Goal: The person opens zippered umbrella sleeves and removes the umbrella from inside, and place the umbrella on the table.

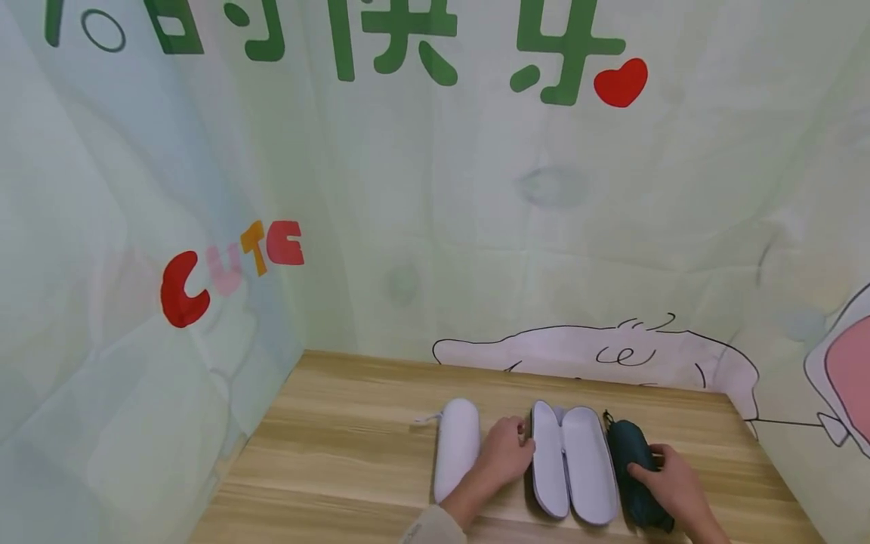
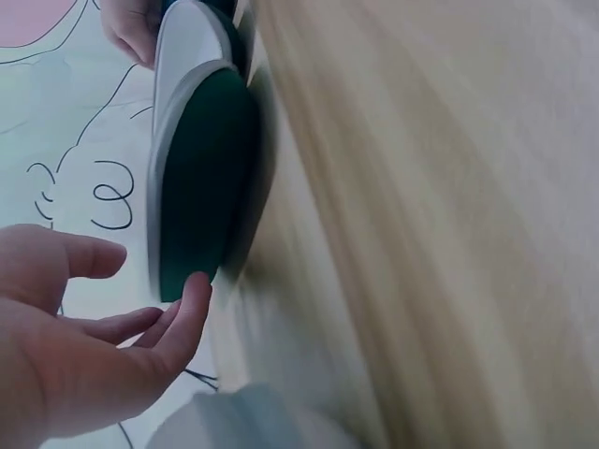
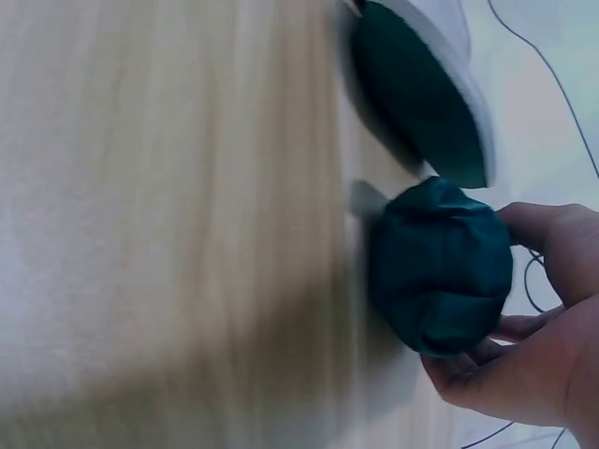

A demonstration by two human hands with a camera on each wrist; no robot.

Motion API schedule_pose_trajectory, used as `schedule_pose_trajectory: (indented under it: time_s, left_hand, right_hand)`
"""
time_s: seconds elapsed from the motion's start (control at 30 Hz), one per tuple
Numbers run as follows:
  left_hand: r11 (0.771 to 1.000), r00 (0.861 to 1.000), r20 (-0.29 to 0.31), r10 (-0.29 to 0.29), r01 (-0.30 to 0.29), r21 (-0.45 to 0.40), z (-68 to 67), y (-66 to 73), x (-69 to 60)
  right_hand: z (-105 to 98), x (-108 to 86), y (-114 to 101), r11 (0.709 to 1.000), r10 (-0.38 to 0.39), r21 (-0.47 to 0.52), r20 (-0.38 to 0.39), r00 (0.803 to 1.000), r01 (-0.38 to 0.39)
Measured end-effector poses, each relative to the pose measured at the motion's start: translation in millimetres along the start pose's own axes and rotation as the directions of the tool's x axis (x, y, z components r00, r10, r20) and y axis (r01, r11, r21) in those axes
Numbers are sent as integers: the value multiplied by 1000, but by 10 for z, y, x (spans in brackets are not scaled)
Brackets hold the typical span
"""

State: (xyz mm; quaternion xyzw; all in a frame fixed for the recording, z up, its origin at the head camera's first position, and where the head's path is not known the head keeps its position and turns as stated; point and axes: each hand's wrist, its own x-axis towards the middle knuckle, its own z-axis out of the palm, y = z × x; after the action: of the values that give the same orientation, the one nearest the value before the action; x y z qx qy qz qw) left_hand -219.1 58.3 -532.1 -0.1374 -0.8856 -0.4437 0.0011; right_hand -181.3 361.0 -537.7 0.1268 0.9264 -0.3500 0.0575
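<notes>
An eyeglass case lies opened out flat on the table, pale inside; its outer shell is dark green. My left hand is at its left edge, thumb and fingers apart; in the left wrist view one fingertip meets or nearly meets the shell's end. To the right of the case lies a plump dark green pouch with a cord at its far end. My right hand holds this pouch from the right, with thumb and fingers on either side of it in the right wrist view.
A white rounded, elongated case with a small strap lies left of my left hand, close to the forearm. The wood-grain table ends at a printed cloth backdrop behind and at the sides.
</notes>
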Motion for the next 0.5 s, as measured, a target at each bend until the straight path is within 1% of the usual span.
schedule_pose_trajectory:
  time_s: [0.13, 0.2, 0.27, 0.33, 0.4, 0.5]
  left_hand:
    - [1000, 1000, 21, 4, -3, -29, -92, 35, 1]
    - [999, 999, 43, 5, -3, -46, -154, 61, -3]
    - [999, 997, 77, 7, -3, -42, -220, 88, -9]
    - [1000, 993, 114, 17, -16, -12, -287, 108, -18]
    - [999, 987, 159, 20, -24, 26, -361, 122, -36]
    - [991, 972, 233, 40, -68, 113, -472, 119, -72]
  right_hand:
    - [-79, -24, -18, 1000, -4, 31, 10, 1000, 4]
    - [-123, -32, -45, 999, -11, 39, 12, 1000, 11]
    - [-166, -40, -90, 999, -20, 33, 18, 1000, 20]
    - [-198, -51, -150, 1000, -27, 7, 26, 999, 27]
    - [-218, -65, -224, 998, -51, -38, 34, 998, 52]
    - [-216, -96, -338, 990, -104, -88, 49, 993, 109]
